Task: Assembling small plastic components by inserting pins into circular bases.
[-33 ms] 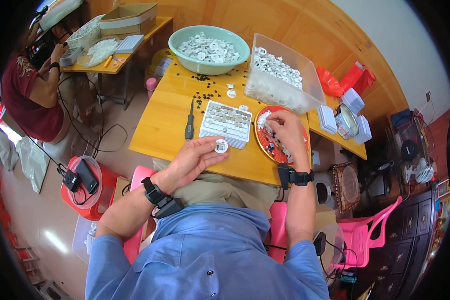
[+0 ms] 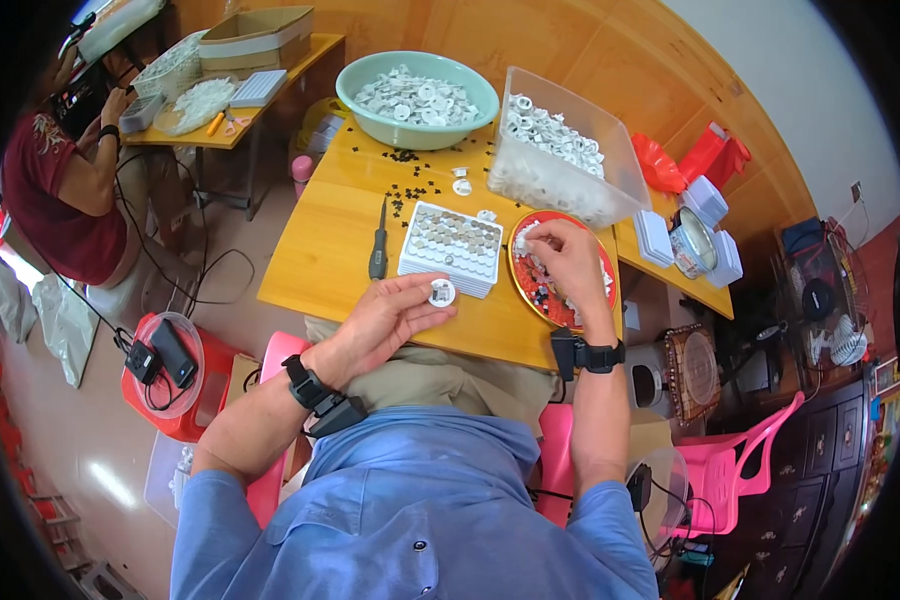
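I watch through head camera: wide fisheye, worn on head, tilted down over blue shirt (image 2: 360, 510), facing close bench (image 2: 315, 270) from near edge toward far edge; floor (image 2: 80, 430) beyond left edge, wooden wall (image 2: 590, 55) beyond far edge.

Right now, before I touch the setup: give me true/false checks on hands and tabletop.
1. The left hand holds a round white part, and the right hand is at the red plate. True.
2. The screwdriver lies left of the white tray stack. True.
3. The right hand grips the screwdriver. False: the screwdriver lies on the table.
4. The green basin and the clear plastic bin both hold white parts. True.
5. The clear plastic bin stands left of the green basin. False: it stands right.
6. The red plate is left of the white tray stack. False: it is right.
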`<control>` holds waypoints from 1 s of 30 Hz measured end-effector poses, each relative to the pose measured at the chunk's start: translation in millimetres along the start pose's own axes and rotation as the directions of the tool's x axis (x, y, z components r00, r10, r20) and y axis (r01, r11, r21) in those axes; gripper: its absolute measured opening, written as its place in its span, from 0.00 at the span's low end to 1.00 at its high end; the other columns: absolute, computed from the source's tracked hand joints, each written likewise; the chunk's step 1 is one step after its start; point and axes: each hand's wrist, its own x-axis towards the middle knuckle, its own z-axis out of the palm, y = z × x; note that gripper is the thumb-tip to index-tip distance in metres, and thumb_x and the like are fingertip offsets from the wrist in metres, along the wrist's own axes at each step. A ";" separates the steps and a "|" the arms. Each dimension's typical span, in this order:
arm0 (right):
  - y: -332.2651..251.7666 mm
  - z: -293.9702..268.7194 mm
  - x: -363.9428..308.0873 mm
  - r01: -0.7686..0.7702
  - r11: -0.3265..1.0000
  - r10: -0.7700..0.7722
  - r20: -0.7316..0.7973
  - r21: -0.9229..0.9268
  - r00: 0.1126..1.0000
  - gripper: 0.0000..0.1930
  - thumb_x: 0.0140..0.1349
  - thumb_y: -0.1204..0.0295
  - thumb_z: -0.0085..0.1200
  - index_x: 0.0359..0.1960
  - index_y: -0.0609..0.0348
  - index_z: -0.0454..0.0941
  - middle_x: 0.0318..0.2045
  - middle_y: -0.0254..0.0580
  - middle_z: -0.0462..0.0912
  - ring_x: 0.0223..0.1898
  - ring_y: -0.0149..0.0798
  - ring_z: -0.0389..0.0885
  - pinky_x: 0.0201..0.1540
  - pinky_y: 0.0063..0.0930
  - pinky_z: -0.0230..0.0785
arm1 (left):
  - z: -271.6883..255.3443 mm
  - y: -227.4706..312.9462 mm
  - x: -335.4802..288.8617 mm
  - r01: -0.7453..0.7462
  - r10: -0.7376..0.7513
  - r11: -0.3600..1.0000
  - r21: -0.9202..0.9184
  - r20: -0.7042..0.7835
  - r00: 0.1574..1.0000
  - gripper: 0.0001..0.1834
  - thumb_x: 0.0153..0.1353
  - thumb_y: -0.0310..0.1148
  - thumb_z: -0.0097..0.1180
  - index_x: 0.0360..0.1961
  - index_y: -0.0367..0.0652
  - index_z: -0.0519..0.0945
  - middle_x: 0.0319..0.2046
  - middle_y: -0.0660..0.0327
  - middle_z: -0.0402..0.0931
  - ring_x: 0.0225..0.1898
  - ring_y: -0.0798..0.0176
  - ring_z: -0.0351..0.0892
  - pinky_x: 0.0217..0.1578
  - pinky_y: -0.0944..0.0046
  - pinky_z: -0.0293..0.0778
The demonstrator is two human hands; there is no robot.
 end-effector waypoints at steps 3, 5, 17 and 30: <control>-3.6 22.4 -3.1 0.259 0.965 -0.260 -0.050 -0.037 0.964 0.08 0.55 0.74 0.61 0.36 0.63 0.84 0.31 0.48 0.83 0.33 0.41 0.82 0.37 0.29 0.73 | 1.4 -0.3 1.2 0.015 -0.015 1.000 0.013 -0.017 1.000 0.17 0.71 0.29 0.49 0.56 0.29 0.73 0.51 0.48 0.79 0.51 0.56 0.82 0.54 0.64 0.80; -9.5 32.0 -4.0 0.320 0.944 -0.325 -0.046 -0.081 0.945 0.07 0.56 0.74 0.60 0.35 0.61 0.85 0.31 0.47 0.83 0.32 0.44 0.82 0.37 0.31 0.73 | -0.3 -0.8 2.2 0.018 -0.018 1.000 -0.007 0.004 1.000 0.16 0.71 0.29 0.49 0.56 0.29 0.73 0.51 0.49 0.79 0.51 0.57 0.82 0.54 0.64 0.80; -14.7 41.8 -7.6 0.300 0.937 -0.293 0.065 -0.179 0.954 0.06 0.55 0.72 0.61 0.33 0.59 0.85 0.30 0.47 0.82 0.34 0.48 0.81 0.39 0.37 0.72 | -2.0 -1.5 2.8 0.032 -0.032 0.999 -0.011 -0.002 0.999 0.17 0.71 0.28 0.50 0.56 0.30 0.73 0.51 0.52 0.79 0.49 0.58 0.83 0.53 0.64 0.80; -45.7 42.4 -29.6 0.301 0.953 -0.302 0.134 0.031 0.944 0.05 0.54 0.73 0.63 0.31 0.61 0.84 0.27 0.42 0.81 0.27 0.40 0.80 0.33 0.30 0.71 | 2.7 1.7 -0.6 -0.024 0.024 0.999 -0.043 0.018 1.000 0.18 0.73 0.30 0.46 0.57 0.27 0.72 0.53 0.49 0.77 0.54 0.57 0.80 0.58 0.64 0.77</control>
